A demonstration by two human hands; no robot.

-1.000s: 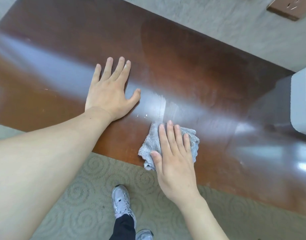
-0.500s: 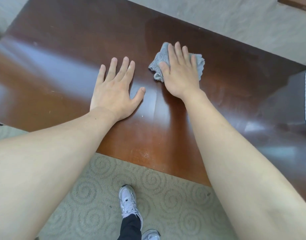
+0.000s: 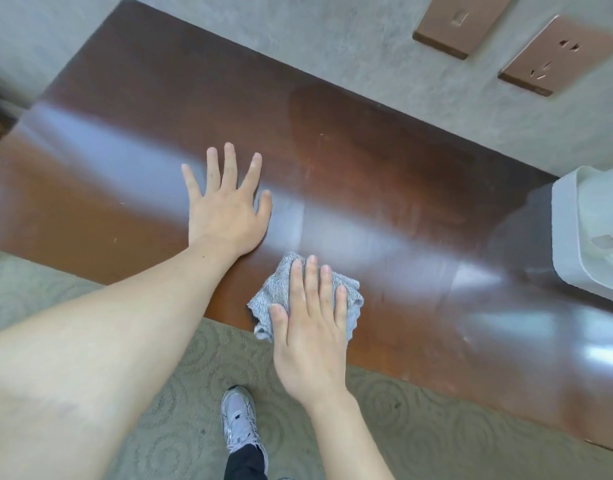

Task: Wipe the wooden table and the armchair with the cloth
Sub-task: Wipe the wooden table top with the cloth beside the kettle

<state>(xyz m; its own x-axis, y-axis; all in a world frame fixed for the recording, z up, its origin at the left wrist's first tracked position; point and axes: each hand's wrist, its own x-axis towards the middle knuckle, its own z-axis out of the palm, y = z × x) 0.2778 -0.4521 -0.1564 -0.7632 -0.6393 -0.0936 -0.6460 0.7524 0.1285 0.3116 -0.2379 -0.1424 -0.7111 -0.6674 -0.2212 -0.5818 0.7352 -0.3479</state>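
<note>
The cloth (image 3: 350,299) lay bunched at the near edge of the wooden surface (image 3: 384,174), one corner hanging just over the edge above the carpet (image 3: 180,368). It was a grey, knitted-looking rag, crumpled into a rough lump with no clear long axis; if anything it spread a little wider across the near edge than front to back. It looked soft, light and limp, so it would likely fold or slide out from under a palm unless pressed down evenly. The best hold seemed to be a flat palm over the middle of the bunch, fingers spread to pin the loose corners.

The right hand (image 3: 312,327) did just that: it lay on top of the cloth with fingers straight and together, pointing away from the person, pressing and not gripping. The left hand (image 3: 227,206) rested flat on the bare wood further in, fingers spread and straight, holding nothing, apparently as a brace.

The wood was glossy and dark, with a hazy band across it between the hands, so the cloth would probably glide easily. A white box-shaped thing (image 3: 589,237) stood at the right end, well apart from the cloth. Two copper-coloured wall plates (image 3: 557,53) sat on the grey wall beyond. A sneaker (image 3: 239,420) showed below. No armchair was in view, so that part looked yet to be done.
</note>
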